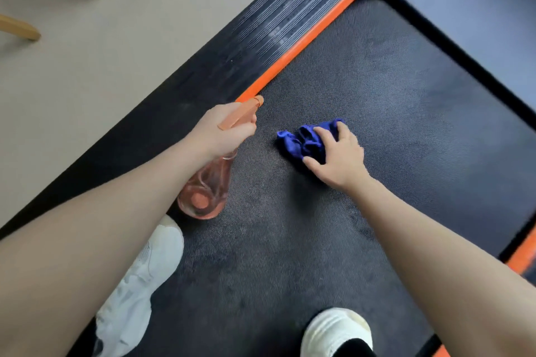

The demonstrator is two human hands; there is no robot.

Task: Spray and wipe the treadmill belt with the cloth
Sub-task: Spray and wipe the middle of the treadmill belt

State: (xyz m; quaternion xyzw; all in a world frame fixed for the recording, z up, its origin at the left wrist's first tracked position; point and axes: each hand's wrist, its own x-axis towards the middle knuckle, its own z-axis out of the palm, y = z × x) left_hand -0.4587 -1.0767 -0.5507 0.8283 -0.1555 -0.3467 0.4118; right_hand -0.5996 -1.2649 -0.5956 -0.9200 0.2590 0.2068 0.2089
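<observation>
Now right hand (339,155) pressing cloth (301,140), belt (377,81)

Cloth (304,142) on the treadmill belt (377,90) under right hand (338,158), spray bottle (207,185) left of it

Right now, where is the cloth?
In the head view the cloth lies mid-belt under the right hand, right of the spray bottle.

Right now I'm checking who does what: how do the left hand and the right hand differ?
The left hand grips an orange spray bottle held above the belt; the right hand presses a crumpled blue cloth flat on it. The left hand's fingers curl round the bottle's neck; the right hand's fingers spread. Both are bare.
</observation>
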